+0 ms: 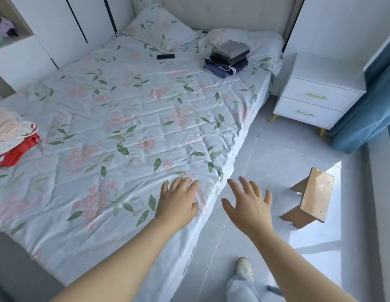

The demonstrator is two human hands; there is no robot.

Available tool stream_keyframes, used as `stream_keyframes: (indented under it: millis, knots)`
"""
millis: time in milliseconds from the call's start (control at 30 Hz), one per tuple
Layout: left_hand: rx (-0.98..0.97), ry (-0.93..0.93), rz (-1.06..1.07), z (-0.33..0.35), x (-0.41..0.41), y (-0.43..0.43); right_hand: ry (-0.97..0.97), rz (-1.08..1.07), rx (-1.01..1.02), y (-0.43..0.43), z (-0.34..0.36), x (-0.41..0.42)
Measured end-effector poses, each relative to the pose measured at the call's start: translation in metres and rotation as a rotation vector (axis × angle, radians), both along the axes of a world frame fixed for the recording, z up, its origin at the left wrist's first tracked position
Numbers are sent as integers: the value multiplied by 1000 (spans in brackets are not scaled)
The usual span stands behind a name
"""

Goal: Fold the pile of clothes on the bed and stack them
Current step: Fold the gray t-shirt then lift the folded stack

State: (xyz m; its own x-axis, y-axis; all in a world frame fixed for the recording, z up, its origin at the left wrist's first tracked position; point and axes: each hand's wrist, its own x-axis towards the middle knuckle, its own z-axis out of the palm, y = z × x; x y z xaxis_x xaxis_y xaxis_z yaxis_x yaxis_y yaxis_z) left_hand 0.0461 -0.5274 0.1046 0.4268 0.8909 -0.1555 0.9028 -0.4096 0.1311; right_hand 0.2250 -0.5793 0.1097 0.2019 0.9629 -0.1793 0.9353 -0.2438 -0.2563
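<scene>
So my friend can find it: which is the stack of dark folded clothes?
Take the bed with the flowered sheet and go to its far right corner, near the white nightstand. The stack lies there by a pillow, grey on top, navy below, unlike the pink and red clothes at the left edge.

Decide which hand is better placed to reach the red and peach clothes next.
Left, probably. The left hand is over the bed, nearer the red and peach clothes; the right hand hovers over the floor.
</scene>
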Motion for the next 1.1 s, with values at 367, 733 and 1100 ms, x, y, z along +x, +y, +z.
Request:
stream_keyframes:
  millis: [367,733,1100]
  knots:
    - [17,-50,31,14,203,121,-8,54,-43,120,13,195]
    - [35,-71,38,12,316,352,-1,68,-47,351,9,306]
    - [13,8,115,7,437,572,42,87,-101,569,-2,442]
